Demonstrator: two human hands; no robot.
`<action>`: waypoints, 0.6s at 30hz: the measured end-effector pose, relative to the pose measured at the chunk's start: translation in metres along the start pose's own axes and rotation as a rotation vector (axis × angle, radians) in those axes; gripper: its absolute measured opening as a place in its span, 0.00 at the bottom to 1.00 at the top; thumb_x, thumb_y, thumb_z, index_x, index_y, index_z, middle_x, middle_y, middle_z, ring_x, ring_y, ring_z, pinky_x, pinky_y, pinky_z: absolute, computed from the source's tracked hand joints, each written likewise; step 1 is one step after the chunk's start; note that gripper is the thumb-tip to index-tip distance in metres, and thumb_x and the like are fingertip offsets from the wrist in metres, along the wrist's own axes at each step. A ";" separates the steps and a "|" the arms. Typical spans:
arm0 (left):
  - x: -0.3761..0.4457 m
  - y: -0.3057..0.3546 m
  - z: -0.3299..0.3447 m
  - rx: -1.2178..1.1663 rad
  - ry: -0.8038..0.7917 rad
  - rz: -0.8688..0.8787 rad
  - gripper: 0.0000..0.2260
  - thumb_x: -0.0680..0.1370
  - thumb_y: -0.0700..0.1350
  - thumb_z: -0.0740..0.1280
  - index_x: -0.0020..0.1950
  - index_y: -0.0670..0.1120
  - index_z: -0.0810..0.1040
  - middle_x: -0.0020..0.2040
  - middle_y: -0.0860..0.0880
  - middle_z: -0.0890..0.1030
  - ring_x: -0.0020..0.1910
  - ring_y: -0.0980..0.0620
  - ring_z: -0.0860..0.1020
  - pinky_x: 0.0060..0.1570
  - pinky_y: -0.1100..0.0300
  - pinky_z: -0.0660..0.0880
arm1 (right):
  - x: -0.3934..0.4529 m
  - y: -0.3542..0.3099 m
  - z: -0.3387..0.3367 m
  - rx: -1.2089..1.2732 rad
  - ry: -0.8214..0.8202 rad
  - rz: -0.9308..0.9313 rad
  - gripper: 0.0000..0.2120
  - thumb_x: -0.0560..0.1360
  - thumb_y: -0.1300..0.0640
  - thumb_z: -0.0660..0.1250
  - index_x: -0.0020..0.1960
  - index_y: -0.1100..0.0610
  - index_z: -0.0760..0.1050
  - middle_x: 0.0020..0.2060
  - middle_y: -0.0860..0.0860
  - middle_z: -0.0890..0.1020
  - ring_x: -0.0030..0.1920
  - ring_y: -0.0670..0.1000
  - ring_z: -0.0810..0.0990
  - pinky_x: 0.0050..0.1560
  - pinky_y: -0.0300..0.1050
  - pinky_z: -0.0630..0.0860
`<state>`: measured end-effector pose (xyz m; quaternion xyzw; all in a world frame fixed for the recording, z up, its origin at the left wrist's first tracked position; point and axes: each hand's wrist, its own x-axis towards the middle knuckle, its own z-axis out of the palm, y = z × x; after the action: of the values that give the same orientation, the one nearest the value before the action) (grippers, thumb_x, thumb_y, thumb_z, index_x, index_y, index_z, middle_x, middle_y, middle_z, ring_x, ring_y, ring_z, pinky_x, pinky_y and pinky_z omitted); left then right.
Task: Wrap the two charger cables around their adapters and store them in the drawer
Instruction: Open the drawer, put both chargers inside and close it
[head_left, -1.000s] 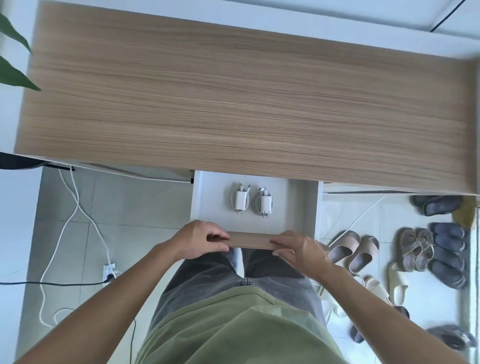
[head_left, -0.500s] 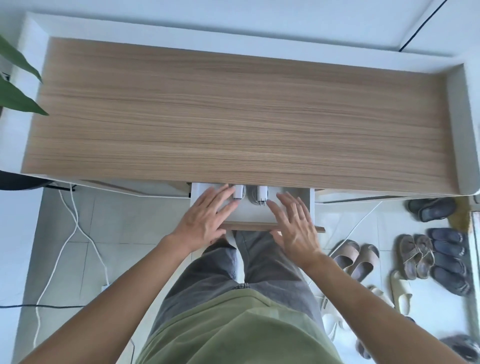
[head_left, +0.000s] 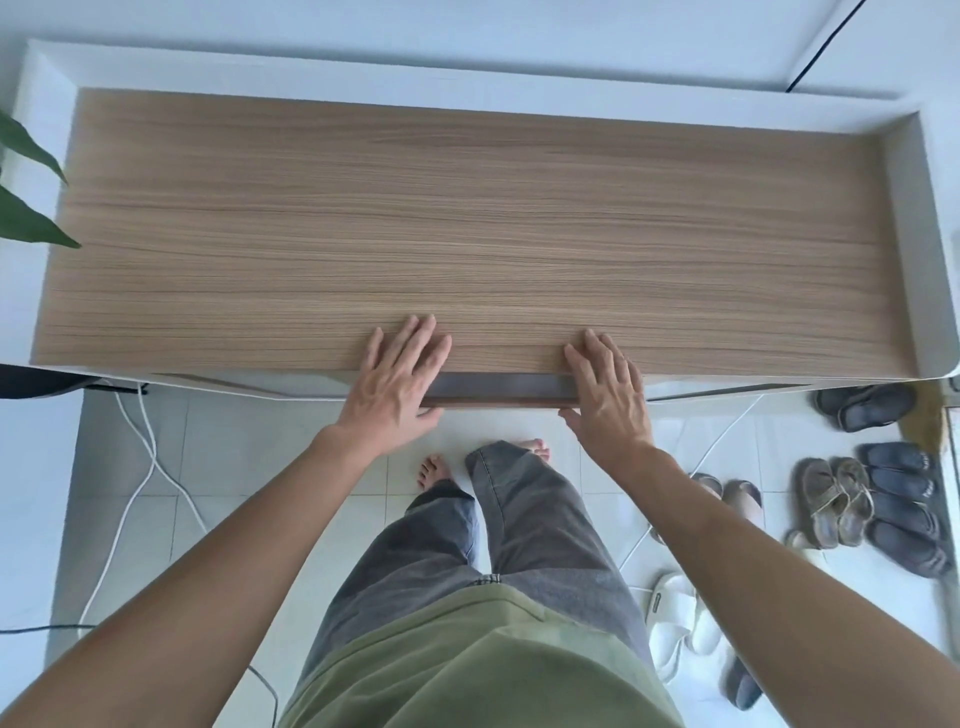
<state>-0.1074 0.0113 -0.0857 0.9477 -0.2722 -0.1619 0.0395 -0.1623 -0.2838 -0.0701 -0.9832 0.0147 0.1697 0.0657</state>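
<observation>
- Nearest to the camera are the person's grey trousers (head_left: 524, 525) and bare feet on the white tiled floor (head_left: 260, 467). A white cord (head_left: 140, 457) lies on the floor to the left, and pairs of sandals (head_left: 852, 499) sit to the right.
- A little farther, the drawer (head_left: 498, 389) is nearly shut. Only a thin dark strip of it shows under the near edge of the desk top (head_left: 467, 218).
- The left hand (head_left: 397, 382) lies flat with its fingers straight and spread, over the left end of the drawer front. The fingertips reach onto the desk top.
- The right hand (head_left: 608, 387) lies the same way at the right end, fingers straight and holding nothing.
- The two chargers cannot be seen now. I think they are inside the drawer, under the desk top.
- What could go wrong: a thumb sits low by the drawer front, so it could get pinched if the push goes on fast.
- A hard shove could make the chargers slide and the wrapped cables come loose.
- What is different: one second ago the drawer was pulled out and both white chargers lay side by side in it, with the hands gripping the front edge. Half a second ago it was half in. Now it is almost closed and the hands are flat.
</observation>
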 end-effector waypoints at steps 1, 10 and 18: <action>0.000 0.000 0.000 -0.007 0.025 0.000 0.43 0.76 0.57 0.71 0.84 0.48 0.54 0.85 0.42 0.51 0.84 0.41 0.52 0.80 0.36 0.51 | 0.002 -0.001 -0.002 0.020 0.020 0.019 0.38 0.75 0.58 0.74 0.80 0.53 0.62 0.82 0.56 0.59 0.82 0.59 0.56 0.81 0.58 0.56; 0.011 0.005 -0.006 -0.039 0.202 -0.086 0.32 0.72 0.34 0.74 0.75 0.48 0.73 0.75 0.42 0.72 0.74 0.39 0.70 0.73 0.40 0.66 | 0.011 -0.008 0.000 0.054 0.143 0.099 0.23 0.74 0.67 0.68 0.68 0.55 0.75 0.73 0.57 0.73 0.70 0.63 0.72 0.71 0.61 0.67; 0.028 0.007 -0.009 -0.181 0.177 -0.047 0.36 0.74 0.60 0.73 0.77 0.48 0.67 0.81 0.41 0.61 0.80 0.41 0.61 0.80 0.38 0.51 | 0.009 -0.004 0.004 0.159 0.089 0.089 0.26 0.75 0.63 0.70 0.72 0.56 0.72 0.77 0.58 0.68 0.78 0.61 0.65 0.79 0.59 0.60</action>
<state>-0.0855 -0.0094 -0.0841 0.9570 -0.2298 -0.1023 0.1448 -0.1546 -0.2790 -0.0762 -0.9798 0.0748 0.1267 0.1353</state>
